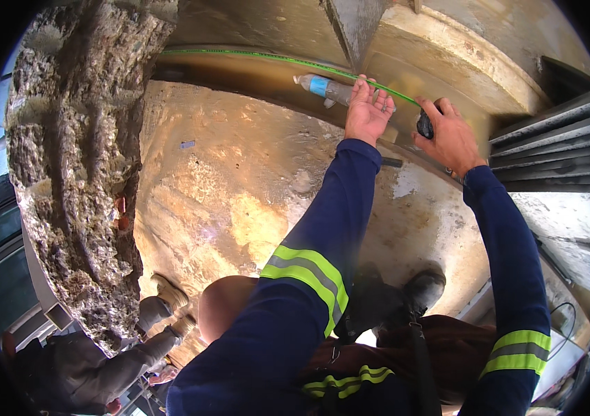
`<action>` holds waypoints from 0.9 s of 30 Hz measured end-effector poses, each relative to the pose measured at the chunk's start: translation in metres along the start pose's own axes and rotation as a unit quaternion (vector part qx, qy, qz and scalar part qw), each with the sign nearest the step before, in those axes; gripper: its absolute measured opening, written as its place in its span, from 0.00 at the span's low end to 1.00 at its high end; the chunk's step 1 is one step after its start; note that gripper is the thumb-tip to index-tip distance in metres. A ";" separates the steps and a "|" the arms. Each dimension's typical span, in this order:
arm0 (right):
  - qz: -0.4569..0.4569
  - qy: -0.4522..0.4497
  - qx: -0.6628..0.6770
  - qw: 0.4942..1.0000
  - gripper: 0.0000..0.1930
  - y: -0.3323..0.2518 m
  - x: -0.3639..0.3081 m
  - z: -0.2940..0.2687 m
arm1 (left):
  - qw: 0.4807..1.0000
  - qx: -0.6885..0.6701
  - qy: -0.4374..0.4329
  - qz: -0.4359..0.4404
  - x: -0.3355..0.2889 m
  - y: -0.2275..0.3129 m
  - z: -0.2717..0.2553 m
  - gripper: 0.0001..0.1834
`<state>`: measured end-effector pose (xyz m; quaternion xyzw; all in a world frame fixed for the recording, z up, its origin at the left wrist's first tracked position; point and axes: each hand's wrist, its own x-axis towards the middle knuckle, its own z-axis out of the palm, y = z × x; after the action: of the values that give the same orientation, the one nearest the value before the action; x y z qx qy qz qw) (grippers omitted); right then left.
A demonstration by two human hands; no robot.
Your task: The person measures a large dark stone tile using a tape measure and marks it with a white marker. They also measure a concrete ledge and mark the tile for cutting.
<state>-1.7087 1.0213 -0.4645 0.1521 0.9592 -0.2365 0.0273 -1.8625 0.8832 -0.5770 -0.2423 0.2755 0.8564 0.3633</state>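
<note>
- While your right hand (pixel 456 140) is gripping the black case (pixel 424 125), green tape (pixel 309 64) is stretching leftward.
- Your left hand (pixel 368 119), loosely open, is apparently steadying the tape.

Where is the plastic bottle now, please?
The plastic bottle lies upper centre in the head view, below the green tape, partly behind the left hand.

The measuring tape (pixel 260 55) at 12 o'clock is coloured bright green, its case (pixel 424 126) at 2 o'clock black; a blue label (pixel 318 86) is carried by the clear bottle (pixel 340 92) at 12 o'clock. The navy sleeves (pixel 330 208) are crossed by yellow-green and grey striped bands (pixel 307 277) at 6 and 4 o'clock. The rough column (pixel 76 173) at 9 o'clock is mottled brown and grey.
</note>
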 end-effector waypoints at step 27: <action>-0.003 0.020 -0.043 0.999 0.33 -0.005 -0.028 -0.021 | 0.999 -0.007 -0.047 0.017 0.037 -0.005 -0.023 0.11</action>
<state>-1.6831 1.0193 -0.4403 0.1525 0.9694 -0.1917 0.0135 -1.8769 0.8888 -0.6179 -0.1994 0.2561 0.8749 0.3593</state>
